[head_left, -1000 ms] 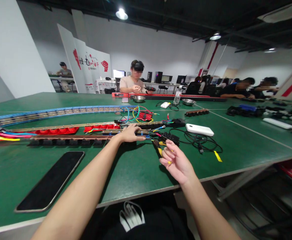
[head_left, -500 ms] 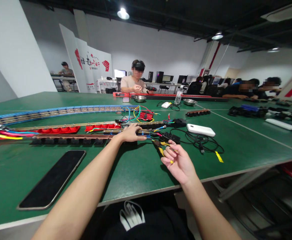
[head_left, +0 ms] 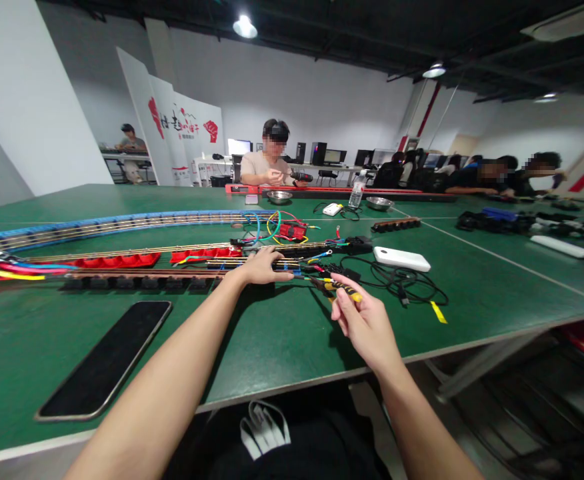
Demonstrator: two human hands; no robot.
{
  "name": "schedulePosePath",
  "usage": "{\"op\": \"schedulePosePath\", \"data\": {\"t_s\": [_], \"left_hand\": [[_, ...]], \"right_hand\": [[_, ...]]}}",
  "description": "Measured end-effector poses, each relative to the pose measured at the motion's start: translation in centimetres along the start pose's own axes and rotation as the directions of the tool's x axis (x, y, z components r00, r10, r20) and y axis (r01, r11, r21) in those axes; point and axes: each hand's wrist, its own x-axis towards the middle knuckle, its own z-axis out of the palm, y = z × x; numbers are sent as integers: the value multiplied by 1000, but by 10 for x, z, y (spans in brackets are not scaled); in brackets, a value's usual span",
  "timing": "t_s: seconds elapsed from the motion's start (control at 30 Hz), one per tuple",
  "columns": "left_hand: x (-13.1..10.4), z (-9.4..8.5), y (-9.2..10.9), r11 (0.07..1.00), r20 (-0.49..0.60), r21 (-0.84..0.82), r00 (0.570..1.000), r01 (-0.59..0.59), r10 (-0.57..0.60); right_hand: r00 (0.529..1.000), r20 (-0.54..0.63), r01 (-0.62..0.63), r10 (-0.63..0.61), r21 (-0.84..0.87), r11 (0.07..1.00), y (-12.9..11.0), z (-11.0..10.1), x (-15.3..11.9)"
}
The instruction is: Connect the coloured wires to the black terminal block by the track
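Observation:
My left hand (head_left: 261, 267) lies over the end of a dark track section (head_left: 172, 275) with metal rails, its thumb along the near side and its fingers across the top. In my right hand (head_left: 365, 320) is a pair of pliers (head_left: 345, 289) with yellow and black handles. The dark jaws point left, close to a thin wire that sticks out from the track end beside my left thumb. Whether the jaws touch the wire I cannot tell. Coloured wires and a black connector lie just behind the pliers.
A phone (head_left: 107, 360) lies at the near left. Red holders (head_left: 117, 260), a curved blue track (head_left: 122, 223) and a red wired block (head_left: 293, 232) are behind my hands. To the right are a white power bank (head_left: 402, 259) and a black cable (head_left: 412, 287). A person sits across the green table.
My right hand has rolled over, from fingers facing up to its back more upward. The pliers have turned with it, their handles now closer together. My left hand stays put.

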Motion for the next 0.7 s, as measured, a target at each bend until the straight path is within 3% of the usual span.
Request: {"op": "schedulePosePath", "data": {"t_s": [0.13, 0.37, 0.7], "left_hand": [[1, 1, -1, 1000, -10, -7, 1000, -4, 4], [-1, -1, 0, 1000, -20, 14, 999, -25, 25], [0, 0, -1, 1000, -14, 16, 1000, -27, 27]], "right_hand": [[999, -37, 38, -37, 12, 999, -4, 1, 2], [998, -56, 16, -11, 92, 996, 15, 10, 25], [995, -94, -4, 22, 191, 982, 14, 6, 26]]}}
